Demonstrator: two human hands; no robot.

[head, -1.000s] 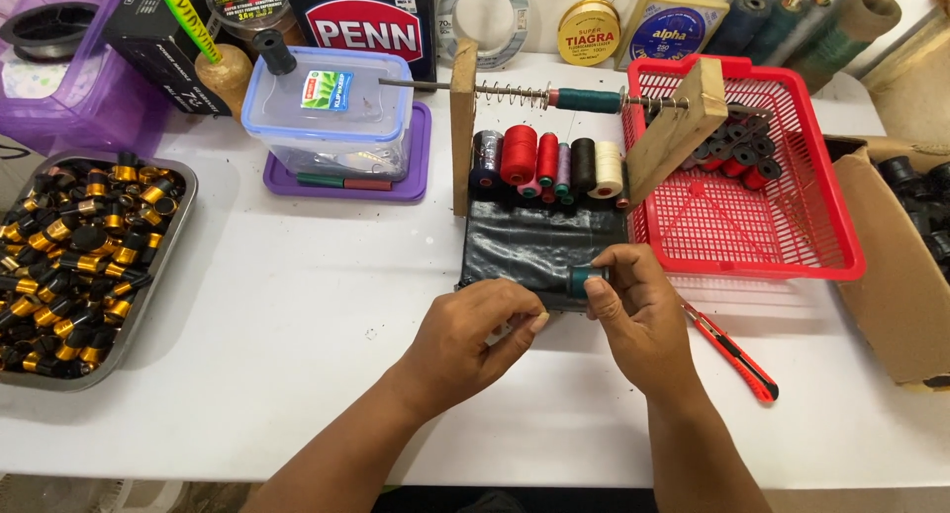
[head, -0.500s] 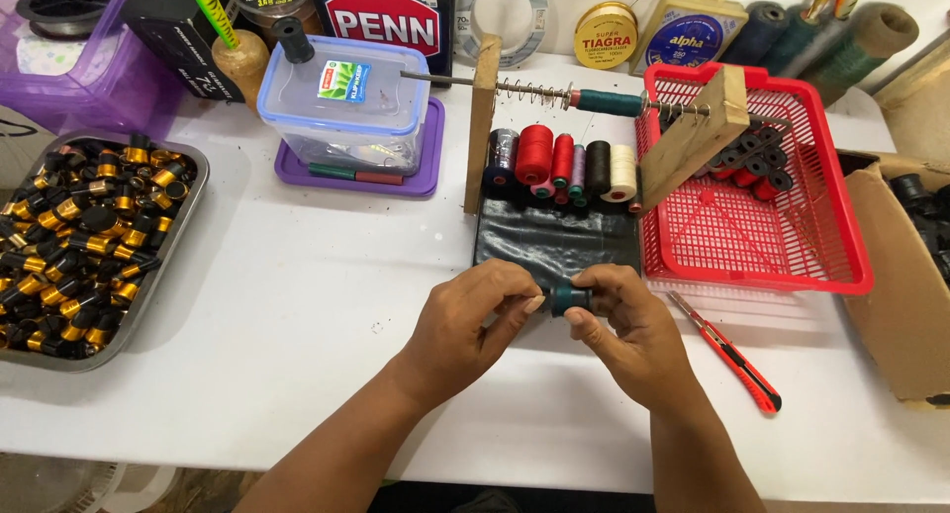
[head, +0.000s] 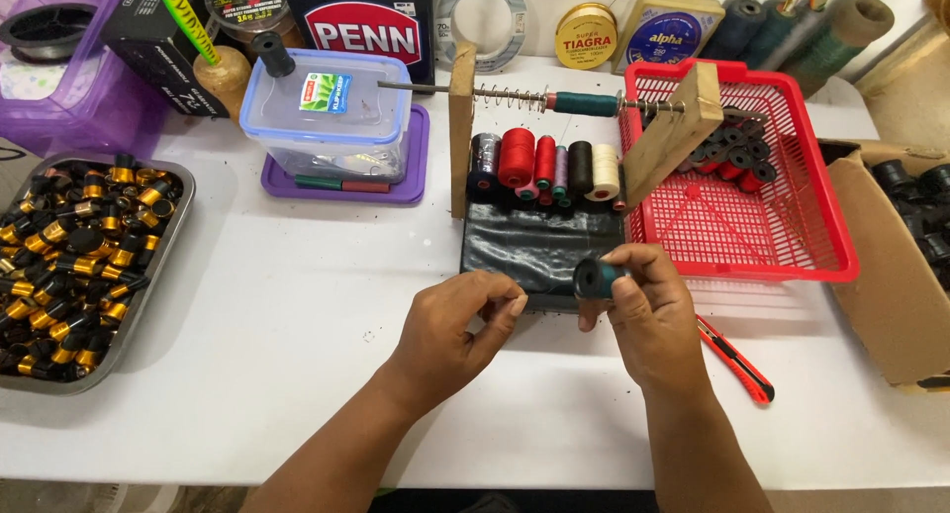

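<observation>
My right hand [head: 650, 310] grips a small dark-teal thread spool [head: 597, 277] by its side, end facing the camera. My left hand [head: 462, 322] is just to its left, fingertips pinched together as if on a fine thread, which is too thin to see. Both hands hover over the front edge of a black-wrapped base [head: 539, 246] of a wooden winding stand [head: 462, 127]. Several thread cones [head: 545, 164], red, black, cream and others, stand on that base under a metal rod with a spring [head: 505, 95].
A red plastic basket [head: 802, 238] with dark spools sits on the right, a cardboard box [head: 884, 266] beyond it. A red utility knife [head: 734, 359] lies by my right wrist. A metal tray [head: 158, 266] of black-and-gold spools is left; a clear lidded container [head: 327, 127] stands behind.
My hands have drawn slightly apart: the left pulled leftwards from the spool, while the right turned the spool's end toward the camera. The view shifted a little closer.
</observation>
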